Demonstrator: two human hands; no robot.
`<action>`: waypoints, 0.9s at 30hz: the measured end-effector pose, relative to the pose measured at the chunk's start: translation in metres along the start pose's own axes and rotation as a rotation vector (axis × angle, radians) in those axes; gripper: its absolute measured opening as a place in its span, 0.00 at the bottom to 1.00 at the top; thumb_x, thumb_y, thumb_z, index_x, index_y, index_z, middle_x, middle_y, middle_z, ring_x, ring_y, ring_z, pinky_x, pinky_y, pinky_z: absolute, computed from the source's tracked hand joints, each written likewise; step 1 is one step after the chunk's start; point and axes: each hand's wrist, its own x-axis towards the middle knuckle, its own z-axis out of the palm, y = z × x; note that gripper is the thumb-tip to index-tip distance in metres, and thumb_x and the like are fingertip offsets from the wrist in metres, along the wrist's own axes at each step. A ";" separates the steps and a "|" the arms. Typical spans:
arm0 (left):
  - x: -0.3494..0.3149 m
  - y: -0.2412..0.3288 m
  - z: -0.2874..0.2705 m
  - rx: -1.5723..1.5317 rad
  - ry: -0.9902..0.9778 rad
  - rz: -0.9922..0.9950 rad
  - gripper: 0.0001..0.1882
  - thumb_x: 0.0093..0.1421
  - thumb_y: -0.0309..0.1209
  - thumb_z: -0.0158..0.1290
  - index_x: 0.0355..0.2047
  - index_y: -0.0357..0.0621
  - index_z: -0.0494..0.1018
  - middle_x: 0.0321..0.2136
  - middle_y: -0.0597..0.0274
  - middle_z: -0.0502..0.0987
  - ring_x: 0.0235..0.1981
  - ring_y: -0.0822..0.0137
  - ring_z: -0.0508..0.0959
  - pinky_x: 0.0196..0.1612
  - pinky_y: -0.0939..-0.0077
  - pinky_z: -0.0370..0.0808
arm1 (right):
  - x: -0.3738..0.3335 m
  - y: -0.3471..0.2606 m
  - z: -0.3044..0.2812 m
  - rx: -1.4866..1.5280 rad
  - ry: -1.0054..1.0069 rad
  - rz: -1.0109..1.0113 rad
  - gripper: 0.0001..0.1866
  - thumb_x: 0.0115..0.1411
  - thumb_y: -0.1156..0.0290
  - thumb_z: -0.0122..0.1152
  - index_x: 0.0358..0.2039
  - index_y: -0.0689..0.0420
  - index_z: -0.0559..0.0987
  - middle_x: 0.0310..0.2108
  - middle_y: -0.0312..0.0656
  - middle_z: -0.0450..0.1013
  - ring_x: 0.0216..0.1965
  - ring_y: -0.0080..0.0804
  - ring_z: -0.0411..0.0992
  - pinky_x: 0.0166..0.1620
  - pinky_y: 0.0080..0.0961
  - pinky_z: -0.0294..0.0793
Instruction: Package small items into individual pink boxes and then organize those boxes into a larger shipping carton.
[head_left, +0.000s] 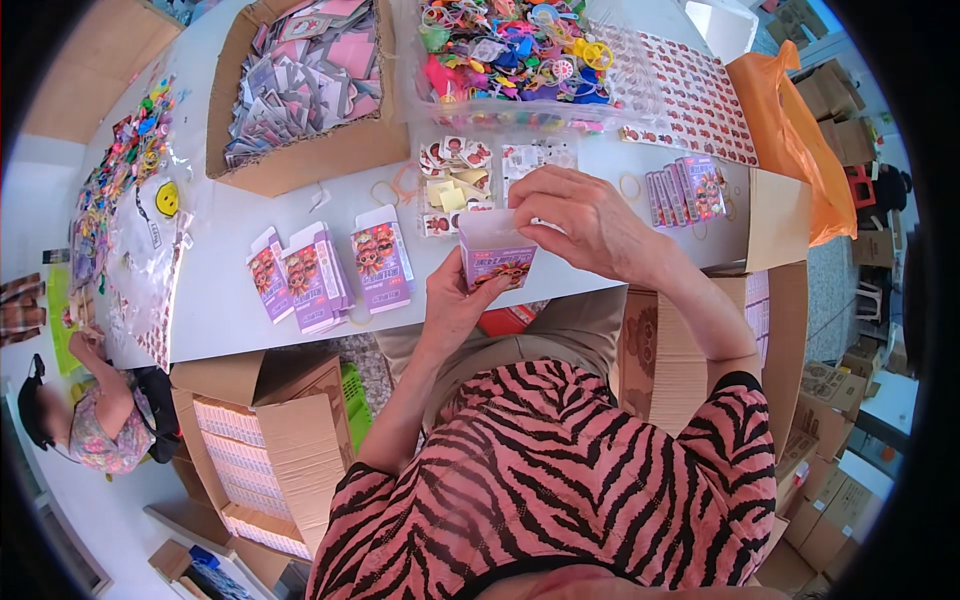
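A small purple carton [492, 250] with a cartoon print stands upright in my left hand [452, 308], gripped low between thumb and fingers. Its top end looks open, with a pale flap raised. My right hand [588, 222] is at that top edge, thumb and fingers pinched together; what they hold, if anything, is hidden. Just beyond the carton lie several sticker pieces [455, 158] and yellow slips [455, 192]. Similar purple cartons [318, 278] lie flat to the left, another small stack [382, 262] nearer my left hand. More filled-looking cartons [690, 190] stand in a row at right.
A cardboard box of cards [290, 170] and a clear bin of colourful trinkets [500, 108] stand at the back. Sticker sheets [690, 95] and an orange bag [790, 140] are right. Open cartons [300, 440] flank my lap. Another person [110, 425] sits far left.
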 end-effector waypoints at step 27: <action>-0.006 0.024 -0.005 0.169 -0.011 0.133 0.17 0.54 0.18 0.55 0.46 0.35 0.69 0.38 0.63 0.75 0.40 0.72 0.75 0.44 0.79 0.72 | -0.001 -0.016 -0.008 0.458 -0.072 0.163 0.28 0.48 0.71 0.66 0.51 0.57 0.70 0.42 0.42 0.73 0.38 0.33 0.73 0.43 0.29 0.73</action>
